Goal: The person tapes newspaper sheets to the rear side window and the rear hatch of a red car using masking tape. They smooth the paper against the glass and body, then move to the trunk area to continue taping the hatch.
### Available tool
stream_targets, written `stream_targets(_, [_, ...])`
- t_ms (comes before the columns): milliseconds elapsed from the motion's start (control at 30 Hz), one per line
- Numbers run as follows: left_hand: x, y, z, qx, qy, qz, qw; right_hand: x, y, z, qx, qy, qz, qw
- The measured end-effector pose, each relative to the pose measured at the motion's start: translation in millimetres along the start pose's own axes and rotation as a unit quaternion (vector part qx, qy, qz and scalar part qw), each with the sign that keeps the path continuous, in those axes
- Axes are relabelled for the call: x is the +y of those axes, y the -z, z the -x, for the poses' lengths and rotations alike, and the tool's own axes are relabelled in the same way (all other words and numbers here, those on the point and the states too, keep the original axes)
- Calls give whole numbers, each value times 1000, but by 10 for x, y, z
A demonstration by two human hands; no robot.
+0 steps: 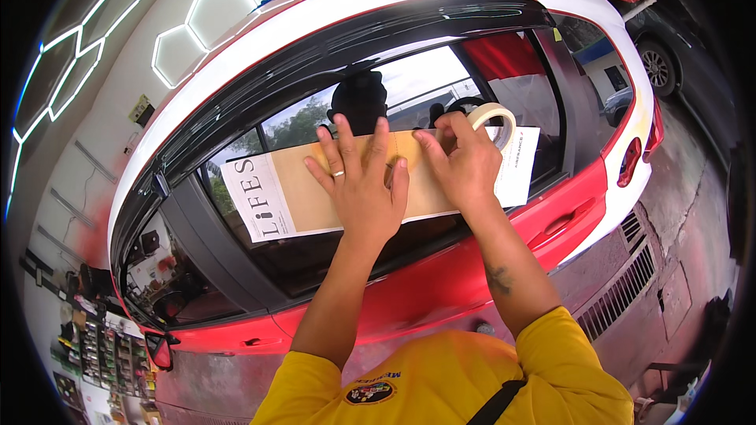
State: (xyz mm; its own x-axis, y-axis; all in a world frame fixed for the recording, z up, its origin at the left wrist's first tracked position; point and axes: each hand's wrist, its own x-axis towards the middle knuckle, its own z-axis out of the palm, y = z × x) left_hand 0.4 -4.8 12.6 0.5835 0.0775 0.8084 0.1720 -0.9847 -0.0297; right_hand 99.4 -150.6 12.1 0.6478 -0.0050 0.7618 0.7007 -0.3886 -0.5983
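Observation:
A long printed paper sheet (425,189), tan in the middle with white ends, lies across the dark side window (307,266) of a red and white car. Its upper edge runs along the middle of the glass. My left hand (361,189) presses flat on the sheet with fingers spread and a ring on one finger. To its right, my right hand (466,164) rests at the sheet's upper part, fingers bent and thumb toward the left hand. A cream roll of masking tape (509,120) sits in those bent fingers; the fingertips behind it are hidden.
The red car door (425,293) with its handle (559,222) is below the sheet. A floor drain grate (622,290) lies at right, near a dark car (669,55). Shelves with many small items (106,354) stand at lower left. Hexagonal lights (236,12) glow above.

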Motion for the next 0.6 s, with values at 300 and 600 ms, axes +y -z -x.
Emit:
stream_targets(300, [348, 129, -440, 60, 136, 17, 989, -5, 12, -4, 15, 12, -10, 1000])
stream_targets(600, [99, 359, -489, 104, 164, 12, 981, -6, 27, -19, 9, 14, -21, 1000])
